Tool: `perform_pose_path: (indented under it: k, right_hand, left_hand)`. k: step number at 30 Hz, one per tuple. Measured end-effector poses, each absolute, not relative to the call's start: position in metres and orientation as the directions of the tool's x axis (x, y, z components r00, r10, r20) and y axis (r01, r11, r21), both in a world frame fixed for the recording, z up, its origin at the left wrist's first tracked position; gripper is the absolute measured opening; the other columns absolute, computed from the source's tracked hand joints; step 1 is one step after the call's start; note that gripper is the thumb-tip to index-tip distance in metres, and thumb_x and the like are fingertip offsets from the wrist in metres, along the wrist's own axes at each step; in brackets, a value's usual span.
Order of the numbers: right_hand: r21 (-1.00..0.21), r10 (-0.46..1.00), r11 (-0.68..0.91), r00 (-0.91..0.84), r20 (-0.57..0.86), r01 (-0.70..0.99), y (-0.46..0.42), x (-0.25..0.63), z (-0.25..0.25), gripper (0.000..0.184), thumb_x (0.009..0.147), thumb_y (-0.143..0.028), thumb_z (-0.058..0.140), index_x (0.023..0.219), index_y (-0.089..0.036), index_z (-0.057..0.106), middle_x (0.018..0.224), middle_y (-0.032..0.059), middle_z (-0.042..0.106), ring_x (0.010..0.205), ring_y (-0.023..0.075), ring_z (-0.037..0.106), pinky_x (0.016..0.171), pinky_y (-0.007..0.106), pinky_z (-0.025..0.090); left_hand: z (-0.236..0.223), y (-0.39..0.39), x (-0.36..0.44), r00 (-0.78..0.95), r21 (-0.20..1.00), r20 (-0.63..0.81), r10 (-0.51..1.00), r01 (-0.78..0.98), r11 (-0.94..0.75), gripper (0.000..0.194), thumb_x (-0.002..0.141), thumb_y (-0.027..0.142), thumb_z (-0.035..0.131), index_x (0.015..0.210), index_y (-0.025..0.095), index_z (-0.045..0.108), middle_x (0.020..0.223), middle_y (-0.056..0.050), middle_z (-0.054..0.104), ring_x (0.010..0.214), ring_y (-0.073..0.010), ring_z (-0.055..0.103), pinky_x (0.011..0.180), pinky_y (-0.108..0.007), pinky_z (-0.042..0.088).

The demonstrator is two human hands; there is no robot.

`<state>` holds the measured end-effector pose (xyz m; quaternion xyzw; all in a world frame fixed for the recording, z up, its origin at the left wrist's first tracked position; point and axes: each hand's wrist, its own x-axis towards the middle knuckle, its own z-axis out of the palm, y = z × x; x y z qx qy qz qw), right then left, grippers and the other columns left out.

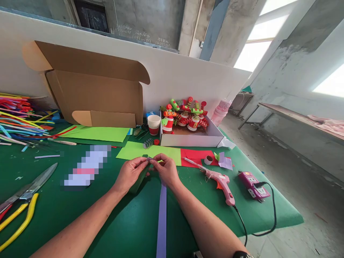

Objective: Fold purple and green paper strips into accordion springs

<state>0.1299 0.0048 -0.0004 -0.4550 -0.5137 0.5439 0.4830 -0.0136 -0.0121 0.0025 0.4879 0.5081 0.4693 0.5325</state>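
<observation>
My left hand point(128, 175) is closed in a pinch on a dark green paper strip point(138, 183), which hangs below its fingers. My right hand point(167, 171), also pinching, grips a purple paper strip point(161, 222) that runs down toward me over the green table. Both sets of fingertips meet where the strip ends come together; the fingers partly hide how these ends overlap. Just beyond the hands lies a light green paper sheet point(129, 150) beside red paper point(188, 152). A folded, zigzag paper spring point(148, 143) rests there with a small red disc point(156, 142).
A pink glue gun point(221, 181) and a purple power box point(254, 185) with a cable sit right. Large yellow-handled scissors point(32, 193) lie left, near many pipe cleaners point(21, 122). Behind stand paper cups point(154, 123), a white box point(188, 140) of figures and an open cardboard box point(96, 93).
</observation>
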Motion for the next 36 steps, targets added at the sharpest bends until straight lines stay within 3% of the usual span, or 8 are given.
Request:
perform_pose_path:
  k: [9,36]
  right_hand:
    - [-0.999,0.996,-0.015,-0.091,-0.011,-0.044,0.0045,0.1323,0.0049,0.040,0.062,-0.057,0.075,0.066,-0.021,0.058,0.066,-0.0022,0.060,0.052,0.0105,0.054,0.051,0.025,0.050]
    - [-0.999,0.998,-0.011,-0.069,-0.008,-0.036,0.0055,0.1319,0.0059,0.036,0.064,-0.053,0.074,0.067,-0.020,0.061,0.062,-0.0017,0.063,0.051,0.0119,0.058,0.048,0.023,0.044]
  left_hand:
    - [0.0061,-0.0134,-0.0097,0.129,0.983,-0.119,0.984,-0.127,0.136,0.053,0.063,0.058,0.077,0.094,0.016,0.068,0.076,-0.005,0.074,0.067,-0.0195,0.069,0.066,-0.031,0.056]
    - [0.0016,-0.0135,-0.0106,0.149,0.957,-0.139,0.979,-0.234,0.172,0.040,0.073,0.045,0.074,0.100,0.017,0.065,0.081,-0.004,0.074,0.064,-0.0165,0.067,0.068,-0.030,0.054]
